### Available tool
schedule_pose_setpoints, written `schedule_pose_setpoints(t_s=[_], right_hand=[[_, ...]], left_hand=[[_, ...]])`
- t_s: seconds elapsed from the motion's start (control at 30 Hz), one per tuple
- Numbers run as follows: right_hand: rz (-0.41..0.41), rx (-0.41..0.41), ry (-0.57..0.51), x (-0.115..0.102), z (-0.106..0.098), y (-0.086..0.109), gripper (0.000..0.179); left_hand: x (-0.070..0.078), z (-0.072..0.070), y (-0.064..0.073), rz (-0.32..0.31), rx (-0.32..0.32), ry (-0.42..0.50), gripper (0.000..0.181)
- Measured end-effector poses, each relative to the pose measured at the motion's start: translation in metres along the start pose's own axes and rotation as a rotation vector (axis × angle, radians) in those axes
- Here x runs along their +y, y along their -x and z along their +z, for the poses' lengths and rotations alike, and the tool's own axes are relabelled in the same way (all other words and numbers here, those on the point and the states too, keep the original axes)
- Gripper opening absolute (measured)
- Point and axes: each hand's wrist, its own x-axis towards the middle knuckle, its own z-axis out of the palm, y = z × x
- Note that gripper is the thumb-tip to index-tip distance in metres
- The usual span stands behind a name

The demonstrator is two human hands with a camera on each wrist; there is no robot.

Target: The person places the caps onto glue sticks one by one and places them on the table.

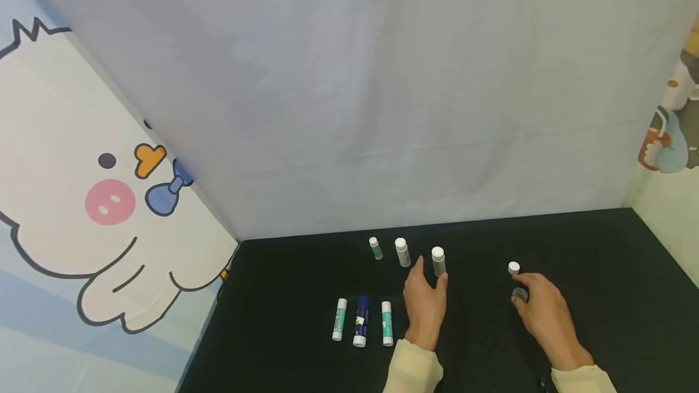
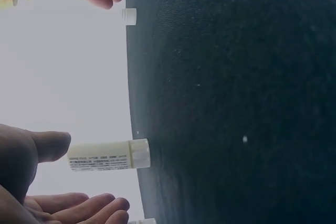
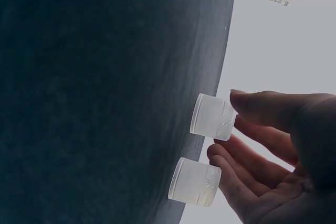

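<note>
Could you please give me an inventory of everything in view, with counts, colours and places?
Small standing tube: 1, white and green, back row, left end
Middle standing tube: 1, white and greyish, back row
Right standing tube: 1, white and greyish, back row, right end
Green tubes: 2, white and green, lying in front
Blue tube: 1, dark blue and white, lying between them
White cap-like piece: 1, white, right
Translucent cap-like piece: 1, translucent, nearer than the white one
Table: 1, black, underneath
Cloth: 1, pale grey, behind
Cartoon prints: 2, multicoloured, left and right
Sleeves: 2, pale yellow, at the wrists
Left hand: 1, bare, beside the right standing tube
Right hand: 1, bare, beside the cap-like pieces
</note>
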Motion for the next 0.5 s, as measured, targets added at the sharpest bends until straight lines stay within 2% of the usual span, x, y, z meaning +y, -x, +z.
schedule_pose_setpoints(t_s=[0.37, 0.5], right_hand=[[0.011, -0.059, 0.030, 0.0011, -0.0001, -0.0036, 0.033], [0.002, -0.047, 0.031, 0.0010, -0.0020, -0.0023, 0.030]], left_hand=[[-0.0007, 0.0080, -0.0058, -0.002, 0.013, 0.014, 0.052], [-0.0004, 0.0110, -0.0081, -0.004, 0.005, 0.012, 0.051]])
